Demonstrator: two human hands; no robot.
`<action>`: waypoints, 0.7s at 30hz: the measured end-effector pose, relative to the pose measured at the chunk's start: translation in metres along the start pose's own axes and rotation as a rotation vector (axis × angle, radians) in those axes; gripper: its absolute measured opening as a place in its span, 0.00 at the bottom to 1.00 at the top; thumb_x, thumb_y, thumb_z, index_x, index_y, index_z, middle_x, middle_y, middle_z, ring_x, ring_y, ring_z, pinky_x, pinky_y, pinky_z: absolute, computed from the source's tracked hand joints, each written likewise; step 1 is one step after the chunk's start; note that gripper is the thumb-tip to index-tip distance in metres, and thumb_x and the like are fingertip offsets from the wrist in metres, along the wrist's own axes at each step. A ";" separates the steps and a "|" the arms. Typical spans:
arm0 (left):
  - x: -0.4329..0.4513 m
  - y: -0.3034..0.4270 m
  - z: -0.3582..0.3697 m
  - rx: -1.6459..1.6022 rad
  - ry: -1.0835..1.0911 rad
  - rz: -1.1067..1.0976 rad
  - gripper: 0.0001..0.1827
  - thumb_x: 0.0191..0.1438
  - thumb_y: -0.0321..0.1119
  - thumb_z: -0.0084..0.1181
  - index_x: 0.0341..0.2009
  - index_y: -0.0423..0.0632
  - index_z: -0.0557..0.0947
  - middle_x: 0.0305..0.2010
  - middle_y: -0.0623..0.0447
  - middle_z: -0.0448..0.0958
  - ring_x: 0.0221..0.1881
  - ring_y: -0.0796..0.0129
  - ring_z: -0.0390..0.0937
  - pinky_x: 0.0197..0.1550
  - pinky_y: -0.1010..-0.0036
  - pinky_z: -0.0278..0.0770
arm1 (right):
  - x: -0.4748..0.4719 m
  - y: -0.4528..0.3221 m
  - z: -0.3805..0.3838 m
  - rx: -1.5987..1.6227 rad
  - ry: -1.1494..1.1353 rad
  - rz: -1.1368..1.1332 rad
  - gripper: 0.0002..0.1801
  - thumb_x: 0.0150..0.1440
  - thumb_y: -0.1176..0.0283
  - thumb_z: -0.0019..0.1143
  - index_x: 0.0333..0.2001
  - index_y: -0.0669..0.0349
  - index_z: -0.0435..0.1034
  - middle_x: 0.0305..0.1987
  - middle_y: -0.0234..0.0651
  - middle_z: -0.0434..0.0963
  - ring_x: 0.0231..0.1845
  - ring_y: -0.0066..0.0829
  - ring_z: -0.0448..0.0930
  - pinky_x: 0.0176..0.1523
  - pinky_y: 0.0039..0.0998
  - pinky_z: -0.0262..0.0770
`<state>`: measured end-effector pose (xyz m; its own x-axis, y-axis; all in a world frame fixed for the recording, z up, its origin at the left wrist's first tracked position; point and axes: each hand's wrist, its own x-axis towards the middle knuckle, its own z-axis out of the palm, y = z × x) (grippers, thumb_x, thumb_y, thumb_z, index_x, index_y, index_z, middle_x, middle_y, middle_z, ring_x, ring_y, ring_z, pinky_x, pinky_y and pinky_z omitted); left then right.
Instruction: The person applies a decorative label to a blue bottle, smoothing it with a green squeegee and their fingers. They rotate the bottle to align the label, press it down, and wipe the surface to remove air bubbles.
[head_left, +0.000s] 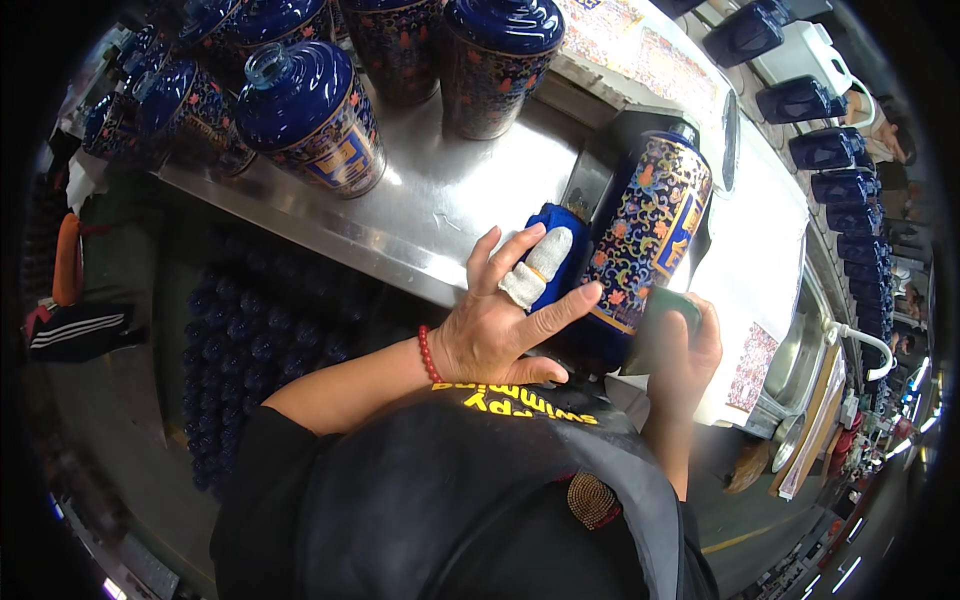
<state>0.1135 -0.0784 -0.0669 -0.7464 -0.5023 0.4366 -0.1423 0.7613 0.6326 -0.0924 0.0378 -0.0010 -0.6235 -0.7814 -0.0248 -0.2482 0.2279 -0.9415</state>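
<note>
A dark blue bottle with a multicoloured floral decal (645, 217) lies on its side before me, its neck pointing away. My left hand (491, 322) has its fingers spread. White fabric wraps one finger, and the fingertips rest at a folded blue cloth (559, 274) beside the bottle. Its index fingertip overlaps the bottle's lower side; whether it presses there I cannot tell. Between the thumb and fingers of my right hand (682, 360) is a flat green scraper or pad (664, 319), blurred, close to the bottle's base.
Upright decorated bottles (311, 120) stand on the metal table (420, 195) at left. Floral decal sheets (675, 60) and white sheets (765, 255) lie at right, near a metal basin (787, 360). Several blue bottles (825, 150) line the far right. More bottles (255, 337) stand below the table.
</note>
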 end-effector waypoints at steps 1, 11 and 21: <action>0.003 0.001 0.000 0.008 -0.031 -0.018 0.42 0.61 0.74 0.37 0.71 0.64 0.68 0.69 0.33 0.66 0.74 0.40 0.49 0.70 0.36 0.39 | -0.001 -0.001 -0.001 0.025 -0.028 0.017 0.11 0.65 0.70 0.57 0.46 0.66 0.72 0.36 0.28 0.77 0.35 0.16 0.74 0.39 0.19 0.70; 0.028 0.006 -0.007 -0.051 0.040 -0.055 0.52 0.59 0.76 0.36 0.74 0.46 0.60 0.70 0.33 0.64 0.74 0.34 0.48 0.69 0.34 0.38 | 0.000 -0.010 0.000 -0.040 -0.041 -0.024 0.14 0.65 0.65 0.60 0.43 0.66 0.71 0.37 0.29 0.74 0.37 0.17 0.71 0.43 0.20 0.69; 0.063 0.004 -0.004 -0.026 0.000 -0.099 0.56 0.59 0.77 0.36 0.75 0.42 0.53 0.70 0.33 0.64 0.75 0.31 0.43 0.71 0.36 0.32 | -0.001 -0.003 -0.004 0.002 -0.038 -0.003 0.14 0.64 0.65 0.60 0.42 0.66 0.70 0.36 0.30 0.74 0.37 0.19 0.71 0.43 0.22 0.68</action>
<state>0.0682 -0.1084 -0.0345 -0.7294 -0.5747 0.3709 -0.1987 0.6970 0.6890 -0.0942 0.0403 0.0034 -0.5939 -0.8038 -0.0348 -0.2483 0.2243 -0.9424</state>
